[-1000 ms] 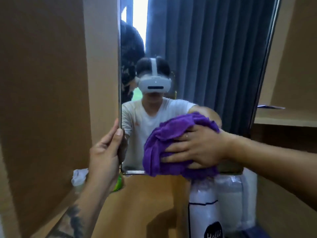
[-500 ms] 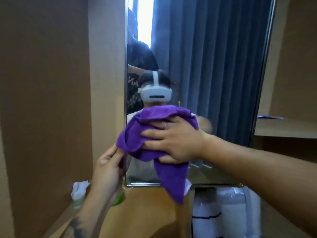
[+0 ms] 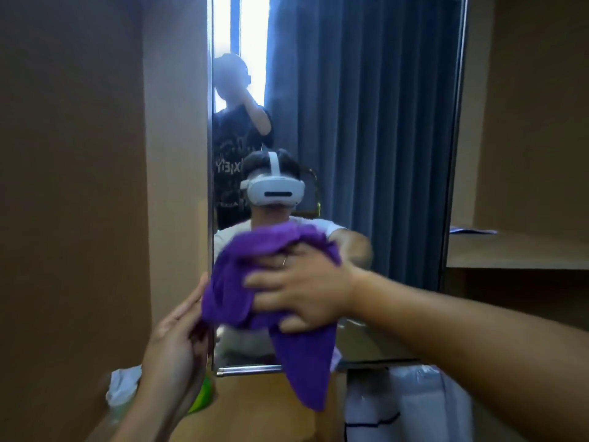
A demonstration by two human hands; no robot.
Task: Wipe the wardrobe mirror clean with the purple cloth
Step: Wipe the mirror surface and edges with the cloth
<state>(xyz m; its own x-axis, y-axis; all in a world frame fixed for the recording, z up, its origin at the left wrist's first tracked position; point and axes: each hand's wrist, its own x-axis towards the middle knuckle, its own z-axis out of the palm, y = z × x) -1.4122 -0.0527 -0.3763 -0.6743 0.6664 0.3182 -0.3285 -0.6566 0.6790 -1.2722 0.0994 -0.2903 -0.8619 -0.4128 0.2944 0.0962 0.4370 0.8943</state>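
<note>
A plain brown wardrobe panel [image 3: 73, 186] fills the left third of the frame. Low down beside it, at the lower left, a crumpled white tissue [image 3: 122, 389] sits on a wooden shelf [image 3: 255, 409], and a bit of something bright green [image 3: 201, 398] shows just behind the person's wrist; I cannot tell what it is.

The left hand [image 3: 173, 349] comes up from the bottom edge and grasps the left edge of the wardrobe mirror [image 3: 366, 138], thumb on the near side and fingers curled round behind the metal frame. Its thumb tip touches the lower left fold of the purple cloth [image 3: 242, 282].

The cloth is bunched against the lower part of the glass, in the middle of the frame, with one long tail hanging below the mirror's bottom rail and over the shelf. The right hand [image 3: 302, 291] lies over the bunch with fingers spread wide and flat, thumb tucked under the lower edge, pressing the cloth to the glass; a ring shows on one finger.

In the reflection I see the person in a white headset [image 3: 272, 189] and white shirt, a second person in a dark printed shirt at the mirror's left edge, and blue-grey curtains [image 3: 366, 90].

To the right of the mirror, a paper [image 3: 473, 231] lies on a wooden ledge [image 3: 516, 250].
</note>
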